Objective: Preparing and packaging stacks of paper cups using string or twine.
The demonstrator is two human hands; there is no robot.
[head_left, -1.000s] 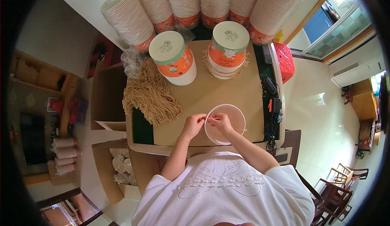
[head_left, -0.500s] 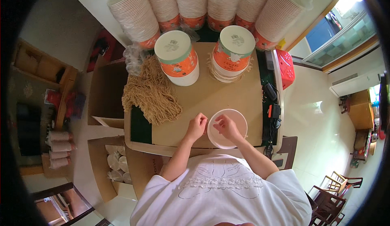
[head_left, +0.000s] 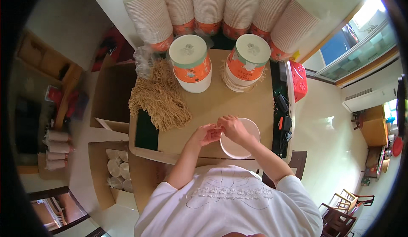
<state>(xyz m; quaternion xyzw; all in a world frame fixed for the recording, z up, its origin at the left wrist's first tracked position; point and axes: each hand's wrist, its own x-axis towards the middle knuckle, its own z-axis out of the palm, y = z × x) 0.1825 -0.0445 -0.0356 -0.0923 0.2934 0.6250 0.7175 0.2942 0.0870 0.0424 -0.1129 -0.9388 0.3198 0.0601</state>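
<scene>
A white paper bucket [head_left: 244, 149] stands at the table's near side, its mouth facing up. At its left rim my right hand [head_left: 235, 129] bends over the wall, fingers pinched together. My left hand [head_left: 207, 135] meets it just outside the rim, its fingers curled and closed. Whatever lies between the fingertips is too small to make out. A bundle of tan cords [head_left: 161, 98] lies to the left of my hands. Beyond them stand two upside-down orange-and-white buckets, a left one [head_left: 192, 69] and a right one [head_left: 246, 64] with cord ends sticking out around its lower part.
Tall stacks of nested buckets [head_left: 208, 3] line the back wall. Black adapters and cables [head_left: 284, 122] run along the table's right edge, near a red plastic stool [head_left: 298, 81]. On the floor at left, an open carton [head_left: 98, 173] holds wrapped white items.
My right hand has moved left, out of the bucket's mouth to its rim. Both hands have come together there, and the left fingers have shifted toward the right ones.
</scene>
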